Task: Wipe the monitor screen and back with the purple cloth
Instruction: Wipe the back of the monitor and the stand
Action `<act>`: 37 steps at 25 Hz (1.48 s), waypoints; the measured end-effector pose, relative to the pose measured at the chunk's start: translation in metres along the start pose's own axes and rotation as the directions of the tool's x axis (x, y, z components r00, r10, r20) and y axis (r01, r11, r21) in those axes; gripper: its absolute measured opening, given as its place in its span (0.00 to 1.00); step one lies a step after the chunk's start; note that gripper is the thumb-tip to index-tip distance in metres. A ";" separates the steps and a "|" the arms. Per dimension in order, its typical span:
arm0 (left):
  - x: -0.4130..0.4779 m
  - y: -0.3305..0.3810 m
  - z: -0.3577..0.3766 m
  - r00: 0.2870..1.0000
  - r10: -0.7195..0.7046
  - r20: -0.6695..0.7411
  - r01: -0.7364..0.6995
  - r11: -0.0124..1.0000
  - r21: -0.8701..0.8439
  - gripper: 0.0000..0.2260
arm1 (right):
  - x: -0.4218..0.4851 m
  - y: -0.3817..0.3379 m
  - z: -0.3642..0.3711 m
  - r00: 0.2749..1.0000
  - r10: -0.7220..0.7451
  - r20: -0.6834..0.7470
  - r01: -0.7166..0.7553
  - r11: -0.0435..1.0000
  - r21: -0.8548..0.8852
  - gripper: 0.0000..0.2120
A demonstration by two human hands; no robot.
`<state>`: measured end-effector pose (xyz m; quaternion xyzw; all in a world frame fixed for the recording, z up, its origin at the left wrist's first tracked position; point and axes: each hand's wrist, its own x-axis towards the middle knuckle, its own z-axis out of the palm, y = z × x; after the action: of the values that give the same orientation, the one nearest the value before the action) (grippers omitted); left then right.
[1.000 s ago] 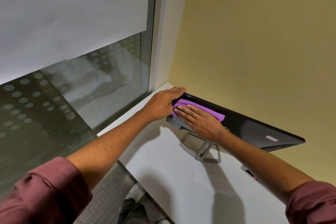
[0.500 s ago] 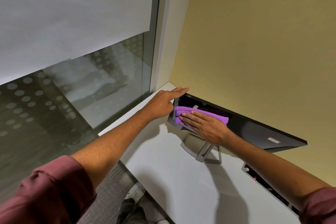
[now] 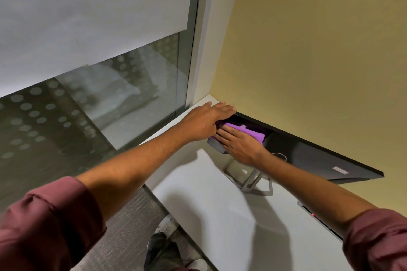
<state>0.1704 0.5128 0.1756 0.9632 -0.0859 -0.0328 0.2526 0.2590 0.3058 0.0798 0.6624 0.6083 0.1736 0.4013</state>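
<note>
Head view: the monitor stands on a white counter in the corner between a window and a yellow wall. Its long axis runs from the corner down toward the right, beside the wall. The dark back faces the person and the screen side is hidden. The top edge is thin and black, a small pale label sits on the back near the right end, and a grey stand carries it.

The left grip is a bare hand lying flat, fingers straight and together, over the monitor's upper left corner, with the fingertips on the top edge. It clasps nothing. The right grip, also a bare hand, is spread flat with straight fingers and presses the cloth against the back near the left end, just under the left grip. The two nearly touch.

The cloth is bright purple and folded into a thick band. It lies lengthwise along the monitor, and a small white tag shows at its upper edge. The fingers cover its lower part.

Both forearms are bare, with maroon sleeves pushed up. Below the counter edge, a shoe rests on grey floor.
</note>
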 end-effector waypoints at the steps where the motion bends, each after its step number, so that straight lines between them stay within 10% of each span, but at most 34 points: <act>1: 0.001 0.001 -0.003 1.000 0.013 0.011 -0.013 0.998 0.053 0.40 | 0.008 -0.005 0.001 1.000 -0.020 0.008 0.020 0.999 -0.036 0.35; 17: 0.003 -0.016 0.005 0.999 0.032 0.020 -0.034 0.991 0.130 0.47 | 0.014 -0.064 0.050 0.926 -0.285 0.246 0.335 0.922 -0.194 0.27; 26: -0.004 -0.006 -0.001 0.994 0.099 0.037 -0.103 0.987 0.120 0.44 | -0.023 -0.042 0.037 0.996 0.008 -0.091 0.006 0.988 0.155 0.30; 37: -0.010 -0.001 0.000 0.999 -0.005 -0.045 0.001 0.996 -0.087 0.37 | -0.021 0.005 -0.014 0.882 0.289 -0.372 -0.212 0.949 0.235 0.27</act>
<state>0.1610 0.5154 0.1758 0.9519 -0.0774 -0.0152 0.2960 0.2482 0.2910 0.0970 0.7205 0.6001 0.2984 0.1778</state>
